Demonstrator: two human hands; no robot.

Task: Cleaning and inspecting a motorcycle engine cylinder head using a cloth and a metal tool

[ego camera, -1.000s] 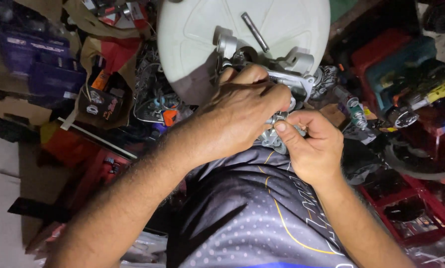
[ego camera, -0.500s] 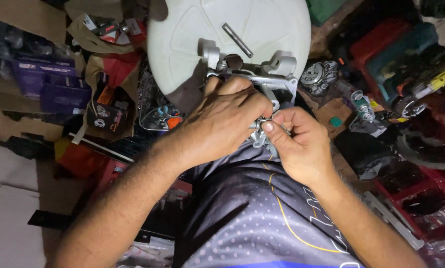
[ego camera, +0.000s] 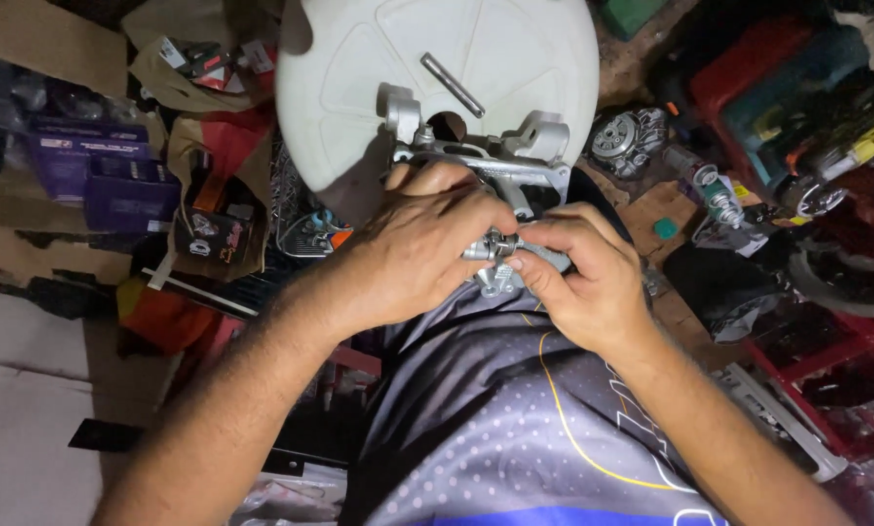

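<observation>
A grey cast-metal bracket lies across my lap, its far end resting on a round white plastic disc. My left hand is wrapped over the bracket's near part and holds it. My right hand pinches a small silver bolt or fitting at the bracket's near end, thumb and forefinger closed on it. A short metal pin lies loose on the white disc. Most of the bracket's near end is hidden under my fingers.
Cardboard boxes and purple cartons pile up at the left. A round metal engine part and a coil spring part sit on the right, near red crates and a dark tyre. Pale floor shows at lower left.
The view has shifted, so the disc and bracket sit slightly lower and more central. Both hands stay closed on the bracket and the small fitting, with only small finger movement.
</observation>
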